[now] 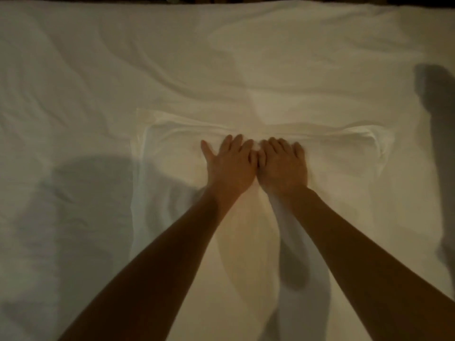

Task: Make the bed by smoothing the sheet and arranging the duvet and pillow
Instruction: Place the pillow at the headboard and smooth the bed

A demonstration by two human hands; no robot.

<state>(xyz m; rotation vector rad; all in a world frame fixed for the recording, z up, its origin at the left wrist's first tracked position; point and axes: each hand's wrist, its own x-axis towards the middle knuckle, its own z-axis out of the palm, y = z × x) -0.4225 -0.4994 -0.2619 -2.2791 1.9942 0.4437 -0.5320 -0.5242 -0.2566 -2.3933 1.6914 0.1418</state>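
A white pillow lies flat in the middle of the bed, its far edge creased into a ridge. My left hand and my right hand press side by side on the pillow's centre, palms down, fingers straight and touching each other. Around the pillow spreads a white cover, sheet or duvet I cannot tell, with soft wrinkles at the left and far side. The light is dim and yellowish.
The bed's far edge runs along the top of the view against a dark background. A dark shadow falls along the right side of the bed. Shadows of my arms lie on the left.
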